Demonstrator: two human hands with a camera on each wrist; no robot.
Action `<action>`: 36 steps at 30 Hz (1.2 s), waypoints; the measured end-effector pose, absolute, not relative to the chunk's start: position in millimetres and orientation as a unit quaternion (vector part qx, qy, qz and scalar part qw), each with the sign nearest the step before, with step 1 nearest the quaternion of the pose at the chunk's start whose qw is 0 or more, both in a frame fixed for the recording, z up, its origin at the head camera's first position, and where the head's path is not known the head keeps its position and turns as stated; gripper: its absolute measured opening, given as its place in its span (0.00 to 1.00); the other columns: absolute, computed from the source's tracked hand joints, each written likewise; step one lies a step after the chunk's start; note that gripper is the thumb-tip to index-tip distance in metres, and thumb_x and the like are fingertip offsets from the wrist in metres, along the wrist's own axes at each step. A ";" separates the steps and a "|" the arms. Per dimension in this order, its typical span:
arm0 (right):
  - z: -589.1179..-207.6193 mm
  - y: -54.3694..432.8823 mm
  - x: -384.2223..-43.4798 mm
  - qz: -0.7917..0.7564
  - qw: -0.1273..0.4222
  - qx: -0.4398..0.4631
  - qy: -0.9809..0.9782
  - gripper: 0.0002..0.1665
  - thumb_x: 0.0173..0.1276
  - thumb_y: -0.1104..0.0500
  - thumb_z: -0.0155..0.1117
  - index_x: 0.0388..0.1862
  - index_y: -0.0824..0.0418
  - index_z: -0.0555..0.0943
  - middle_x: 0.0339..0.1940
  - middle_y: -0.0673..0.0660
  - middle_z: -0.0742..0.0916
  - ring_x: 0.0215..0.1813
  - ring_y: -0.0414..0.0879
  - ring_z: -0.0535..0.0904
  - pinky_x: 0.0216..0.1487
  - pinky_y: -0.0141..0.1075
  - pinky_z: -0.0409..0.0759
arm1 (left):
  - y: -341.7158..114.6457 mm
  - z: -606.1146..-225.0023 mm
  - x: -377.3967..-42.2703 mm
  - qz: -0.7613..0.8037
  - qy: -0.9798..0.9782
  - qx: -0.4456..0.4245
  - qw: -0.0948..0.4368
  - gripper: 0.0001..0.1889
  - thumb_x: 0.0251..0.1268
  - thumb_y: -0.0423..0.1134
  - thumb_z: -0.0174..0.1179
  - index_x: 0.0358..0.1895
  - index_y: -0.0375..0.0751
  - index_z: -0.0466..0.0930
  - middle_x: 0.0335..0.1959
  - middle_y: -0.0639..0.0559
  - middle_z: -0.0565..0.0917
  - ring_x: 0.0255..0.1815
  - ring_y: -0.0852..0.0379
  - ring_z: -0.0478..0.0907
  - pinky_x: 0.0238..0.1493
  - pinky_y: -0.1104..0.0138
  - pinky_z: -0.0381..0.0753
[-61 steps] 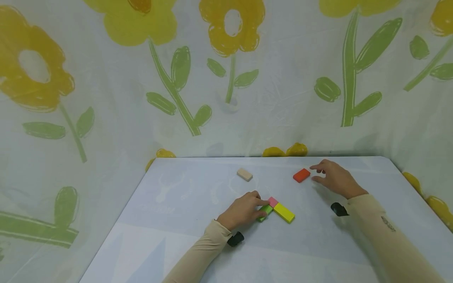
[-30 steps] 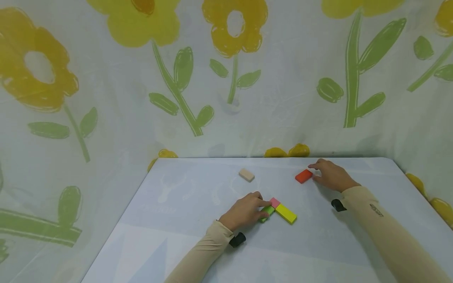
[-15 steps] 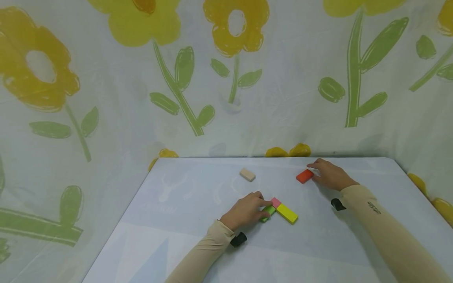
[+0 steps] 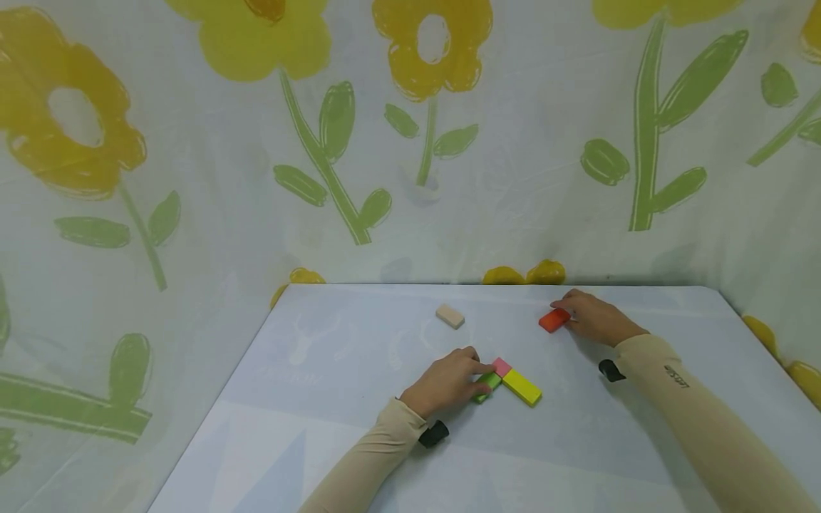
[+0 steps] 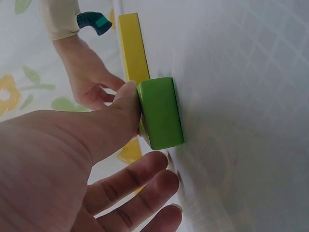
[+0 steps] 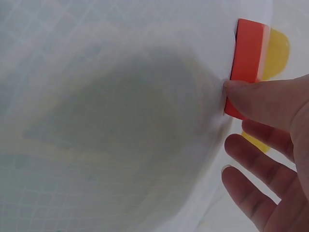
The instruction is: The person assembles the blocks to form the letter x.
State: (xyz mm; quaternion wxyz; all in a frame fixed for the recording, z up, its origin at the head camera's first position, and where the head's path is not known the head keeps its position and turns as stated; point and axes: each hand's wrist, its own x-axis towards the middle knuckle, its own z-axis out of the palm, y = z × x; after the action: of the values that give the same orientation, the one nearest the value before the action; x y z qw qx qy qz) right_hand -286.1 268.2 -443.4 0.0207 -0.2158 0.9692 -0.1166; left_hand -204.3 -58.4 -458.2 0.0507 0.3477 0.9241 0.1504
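Note:
My left hand (image 4: 442,385) pinches a green block (image 4: 492,380), its thumb (image 5: 126,99) lying on the block and the index finger reaching to a small pink block (image 4: 503,366). A longer yellow block (image 4: 522,387) meets the pink one, and the two form a corner with the green. Farther back on the right, my right hand (image 4: 598,318) pinches a red-orange block (image 4: 552,320) by its right end. In the right wrist view the thumb presses on the red-orange block (image 6: 248,50); the other fingers are loosely curled below it.
A pale wooden block (image 4: 450,315) lies alone near the back of the white table (image 4: 359,442), left of the red-orange one. Behind the table hangs a flower-printed cloth (image 4: 513,192). Each wrist carries a small dark camera.
My right hand has moved left to the red-orange block and taken its right end between thumb and index finger. My left hand stays at the green block; the view has shifted slightly.

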 end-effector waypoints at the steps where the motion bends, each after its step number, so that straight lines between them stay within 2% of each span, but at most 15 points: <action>1: -442.8 267.9 -286.1 -0.114 0.022 -0.219 0.969 0.23 0.66 0.70 0.69 0.61 0.69 0.83 0.53 0.67 0.85 0.53 0.60 0.82 0.60 0.58 0.81 | -58.2 -458.1 -204.4 0.150 0.924 0.347 0.051 0.23 0.68 0.48 0.69 0.65 0.54 0.83 0.47 0.55 0.83 0.39 0.65 0.71 0.36 0.78 0.71; 8: -441.0 265.1 -285.4 -0.102 0.031 -0.219 0.970 0.22 0.67 0.68 0.70 0.61 0.67 0.84 0.51 0.64 0.86 0.51 0.57 0.82 0.58 0.56 0.82 | -57.9 -458.5 -204.8 0.150 0.925 0.346 0.052 0.23 0.68 0.48 0.70 0.65 0.54 0.83 0.47 0.55 0.82 0.39 0.65 0.71 0.36 0.77 0.71; 14: -443.0 266.6 -284.7 -0.118 0.025 -0.213 0.970 0.20 0.68 0.69 0.68 0.59 0.67 0.85 0.51 0.63 0.87 0.55 0.60 0.83 0.59 0.57 0.82 | -57.9 -456.5 -204.0 0.151 0.924 0.347 0.053 0.23 0.68 0.48 0.70 0.65 0.54 0.83 0.47 0.54 0.83 0.39 0.65 0.71 0.37 0.77 0.71; 20: -443.8 267.9 -282.6 -0.127 0.015 -0.224 0.966 0.20 0.66 0.69 0.71 0.58 0.68 0.84 0.52 0.64 0.87 0.56 0.61 0.82 0.59 0.58 0.82 | -58.1 -456.4 -203.7 0.149 0.924 0.349 0.053 0.23 0.68 0.47 0.70 0.66 0.54 0.83 0.47 0.54 0.83 0.39 0.65 0.71 0.37 0.78 0.71; 29: -441.6 270.3 -282.3 -0.144 0.026 -0.217 0.965 0.20 0.66 0.67 0.72 0.58 0.66 0.85 0.50 0.61 0.87 0.53 0.59 0.83 0.57 0.58 0.82 | -58.5 -456.5 -202.8 0.151 0.922 0.354 0.049 0.23 0.68 0.47 0.69 0.66 0.53 0.83 0.47 0.53 0.83 0.39 0.64 0.72 0.36 0.78 0.71; 36: -440.8 267.9 -282.7 -0.147 0.049 -0.196 0.968 0.19 0.68 0.67 0.69 0.58 0.64 0.85 0.51 0.60 0.87 0.55 0.58 0.82 0.59 0.58 0.81 | -58.1 -457.4 -202.9 0.141 0.925 0.348 0.048 0.23 0.68 0.48 0.70 0.66 0.55 0.83 0.47 0.55 0.83 0.39 0.65 0.72 0.37 0.78 0.72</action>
State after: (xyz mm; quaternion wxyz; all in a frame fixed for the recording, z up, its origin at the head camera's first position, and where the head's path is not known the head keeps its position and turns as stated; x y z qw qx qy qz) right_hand -282.7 267.9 -440.8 0.0486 -0.1956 0.9683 -0.1474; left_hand -202.9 -58.1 -457.4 0.0477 0.3485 0.9255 0.1407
